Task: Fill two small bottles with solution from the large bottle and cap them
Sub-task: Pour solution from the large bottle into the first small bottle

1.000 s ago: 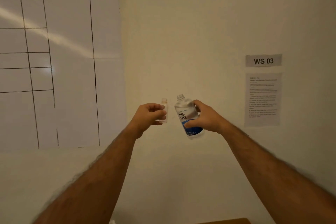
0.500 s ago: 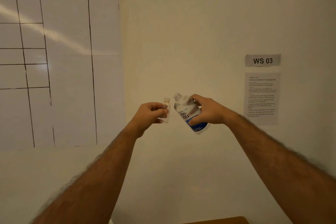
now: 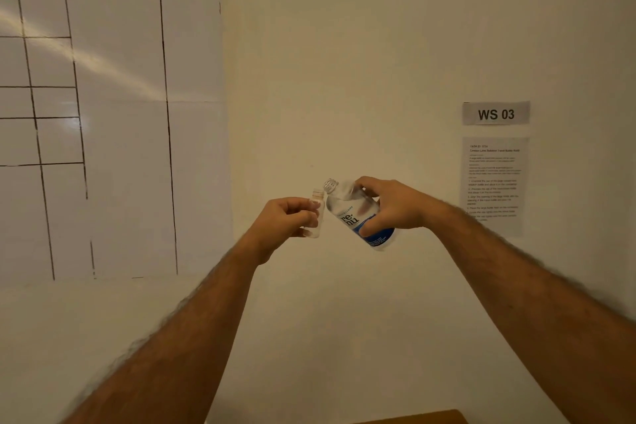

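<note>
My left hand (image 3: 280,222) holds a small clear bottle (image 3: 316,213) upright at chest height, its open neck showing above my fingers. My right hand (image 3: 392,205) grips the large clear bottle (image 3: 354,213) with a white and blue label. This large bottle has no cap and leans to the left, its threaded mouth close beside and slightly above the small bottle's neck. Both are held up in front of the wall. I see no second small bottle and no caps.
A white chart with ruled black lines (image 3: 113,107) hangs on the wall at the left. At the right hang a "WS 03" sign (image 3: 495,113) and a printed instruction sheet (image 3: 494,182). A brown table edge (image 3: 416,418) peeks in at the bottom.
My right hand has tilted the large bottle further to the left, bringing its mouth nearer the small bottle's neck. The view has shifted downward slightly.
</note>
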Demonstrator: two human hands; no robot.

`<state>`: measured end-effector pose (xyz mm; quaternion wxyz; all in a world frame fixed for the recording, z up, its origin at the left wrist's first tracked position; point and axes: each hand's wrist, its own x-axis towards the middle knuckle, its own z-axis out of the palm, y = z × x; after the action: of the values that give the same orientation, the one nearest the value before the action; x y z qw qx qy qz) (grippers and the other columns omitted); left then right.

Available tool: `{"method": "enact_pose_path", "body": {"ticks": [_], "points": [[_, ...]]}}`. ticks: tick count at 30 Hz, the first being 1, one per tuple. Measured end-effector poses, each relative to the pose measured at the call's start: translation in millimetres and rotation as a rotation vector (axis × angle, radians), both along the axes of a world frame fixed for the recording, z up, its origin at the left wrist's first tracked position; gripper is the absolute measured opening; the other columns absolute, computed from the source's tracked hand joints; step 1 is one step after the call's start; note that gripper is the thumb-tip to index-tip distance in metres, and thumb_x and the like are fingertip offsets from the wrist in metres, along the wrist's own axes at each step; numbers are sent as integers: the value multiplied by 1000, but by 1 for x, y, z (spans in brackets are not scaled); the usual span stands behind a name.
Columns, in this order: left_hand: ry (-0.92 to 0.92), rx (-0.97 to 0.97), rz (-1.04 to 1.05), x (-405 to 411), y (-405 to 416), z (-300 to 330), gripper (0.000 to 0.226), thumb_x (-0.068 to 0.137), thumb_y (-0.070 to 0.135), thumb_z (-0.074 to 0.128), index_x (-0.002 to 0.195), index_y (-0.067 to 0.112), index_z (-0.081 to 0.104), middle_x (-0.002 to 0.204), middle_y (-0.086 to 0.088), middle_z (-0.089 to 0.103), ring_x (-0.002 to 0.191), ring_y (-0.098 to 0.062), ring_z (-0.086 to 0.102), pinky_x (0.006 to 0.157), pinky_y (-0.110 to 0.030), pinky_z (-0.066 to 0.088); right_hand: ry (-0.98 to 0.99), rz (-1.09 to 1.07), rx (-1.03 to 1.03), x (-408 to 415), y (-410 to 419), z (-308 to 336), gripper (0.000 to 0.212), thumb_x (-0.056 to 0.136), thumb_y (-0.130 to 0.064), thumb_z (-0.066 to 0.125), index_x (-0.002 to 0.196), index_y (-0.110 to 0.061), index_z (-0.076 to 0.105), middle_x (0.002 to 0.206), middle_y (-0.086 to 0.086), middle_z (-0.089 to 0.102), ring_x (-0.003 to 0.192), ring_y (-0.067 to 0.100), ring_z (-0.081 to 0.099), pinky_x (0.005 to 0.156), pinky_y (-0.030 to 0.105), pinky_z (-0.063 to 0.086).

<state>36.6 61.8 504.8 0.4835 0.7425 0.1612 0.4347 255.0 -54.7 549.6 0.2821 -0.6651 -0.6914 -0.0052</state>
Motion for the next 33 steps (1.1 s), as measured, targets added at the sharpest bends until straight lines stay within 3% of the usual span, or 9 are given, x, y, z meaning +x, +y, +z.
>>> {"method": "enact_pose_path", "body": {"ticks": [6,14,23,33], "points": [[-22,6,-6,-1,1,-3,23,84,-4,63,102,7,72,90,-7,71,82,-16,66,71,-29,59,-6,8,-20,-1,4,-2,71,62,-36,85,120,-38,44,119,-8,59,93,11,63,64,18,53],[-42,0,-12,-3,4,-7,25,84,-4,63,95,15,74,91,-5,72,81,-14,67,66,-25,56,-27,8,-23,1,4,-1,68,62,-33,85,118,-37,46,118,-6,60,96,15,64,75,31,59],[-34,-16,-14,-1,6,-9,25,83,-1,64,93,19,75,84,1,74,79,-13,69,67,-26,56,-56,4,-36,4,5,-5,71,62,-36,85,121,-36,46,118,-7,59,95,13,64,73,28,58],[-8,-7,-13,0,6,-10,22,83,0,65,93,17,75,91,-4,75,82,-15,69,66,-26,56,-69,-2,-44,5,4,-3,72,62,-37,85,122,-34,46,117,-9,59,95,14,64,76,31,59]]}}
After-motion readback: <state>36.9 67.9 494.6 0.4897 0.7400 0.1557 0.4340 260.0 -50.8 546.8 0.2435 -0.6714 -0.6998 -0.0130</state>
